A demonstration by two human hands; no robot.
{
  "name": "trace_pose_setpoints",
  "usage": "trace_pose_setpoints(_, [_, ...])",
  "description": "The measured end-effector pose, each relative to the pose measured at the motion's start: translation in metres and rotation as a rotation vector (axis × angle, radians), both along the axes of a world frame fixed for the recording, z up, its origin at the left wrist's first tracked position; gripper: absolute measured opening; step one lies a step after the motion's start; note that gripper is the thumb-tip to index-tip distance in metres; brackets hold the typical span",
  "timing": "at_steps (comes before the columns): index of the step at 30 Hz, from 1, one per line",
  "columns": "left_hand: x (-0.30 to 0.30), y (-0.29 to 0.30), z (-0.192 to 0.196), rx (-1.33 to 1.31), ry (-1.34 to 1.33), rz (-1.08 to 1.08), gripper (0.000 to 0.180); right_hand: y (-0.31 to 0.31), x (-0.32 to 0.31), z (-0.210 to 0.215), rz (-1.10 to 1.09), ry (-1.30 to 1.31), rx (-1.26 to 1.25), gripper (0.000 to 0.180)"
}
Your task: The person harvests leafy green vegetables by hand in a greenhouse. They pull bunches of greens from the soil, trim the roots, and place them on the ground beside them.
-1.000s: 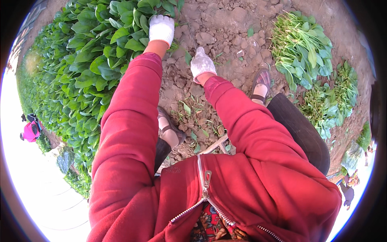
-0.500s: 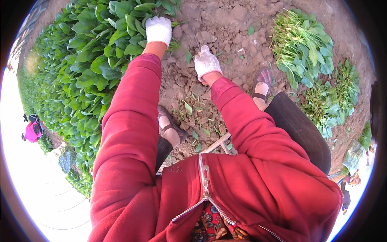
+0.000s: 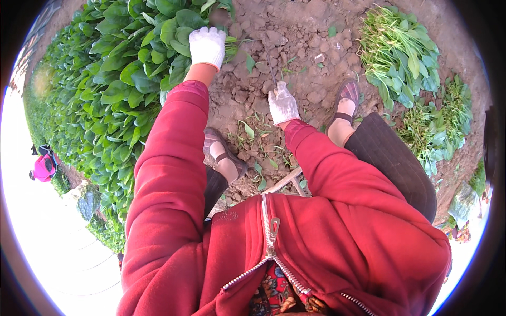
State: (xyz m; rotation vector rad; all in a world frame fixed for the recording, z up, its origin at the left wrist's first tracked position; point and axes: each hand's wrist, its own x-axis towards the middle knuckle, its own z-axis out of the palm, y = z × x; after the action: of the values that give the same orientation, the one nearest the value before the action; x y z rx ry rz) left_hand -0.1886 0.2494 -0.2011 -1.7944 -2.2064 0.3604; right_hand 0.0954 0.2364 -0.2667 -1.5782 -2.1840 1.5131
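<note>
At the edge of the leafy bed, my left hand (image 3: 207, 47), in a white knit glove, is closed around a bunch of spinach-like greens (image 3: 230, 48). Their stems stick out to the right of the fist and the leaves lie to its left. My right hand (image 3: 283, 104), in a dirtier white glove, grips a thin, long-necked sickle (image 3: 270, 62). Its handle is hidden in the fist. The narrow neck points away from me and bends left at its far end, close to the stems of the bunch.
Dense green plants (image 3: 113, 79) fill the left side. Cut greens lie in a large pile (image 3: 400, 58) and a smaller pile (image 3: 440, 124) at right. Cloddy soil (image 3: 305, 31) lies between. A wooden stool (image 3: 287, 181) shows below me. A person in pink (image 3: 43, 168) is far left.
My right hand has moved right and toward me, and more of the sickle shows. My left hand, still closed on the greens, has shifted slightly toward me; their stems now show more.
</note>
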Motion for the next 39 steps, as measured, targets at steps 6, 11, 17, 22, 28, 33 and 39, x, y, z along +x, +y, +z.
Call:
trace_pose_setpoints(6, [0.015, -0.008, 0.010, -0.157, -0.100, 0.077, 0.041, -0.007, -0.013, -0.013, 0.028, 0.003, 0.167, 0.023])
trace_pose_setpoints(11, [0.031, -0.015, 0.016, -0.293, -0.072, 0.133, 0.069, -0.019, -0.027, -0.020, 0.052, -0.002, 0.138, 0.025])
trace_pose_setpoints(17, [0.027, -0.023, -0.006, -0.117, 0.005, 0.076, 0.021, -0.026, -0.043, -0.032, 0.202, -0.172, 0.228, 0.027])
trace_pose_setpoints(22, [0.022, -0.027, -0.011, -0.007, -0.001, 0.006, 0.010, -0.027, -0.043, -0.008, 0.072, -0.122, 0.068, 0.026])
trace_pose_setpoints(28, [0.025, -0.027, -0.009, -0.036, -0.006, 0.048, 0.008, -0.025, -0.052, 0.014, 0.103, -0.192, 0.011, 0.024])
trace_pose_setpoints(33, [0.025, -0.029, -0.012, -0.015, 0.005, 0.040, 0.006, -0.017, -0.059, 0.000, 0.124, -0.189, -0.067, 0.024])
trace_pose_setpoints(39, [0.022, -0.027, -0.006, -0.026, 0.004, 0.017, 0.007, -0.001, -0.050, -0.002, 0.302, -0.301, -0.065, 0.026])
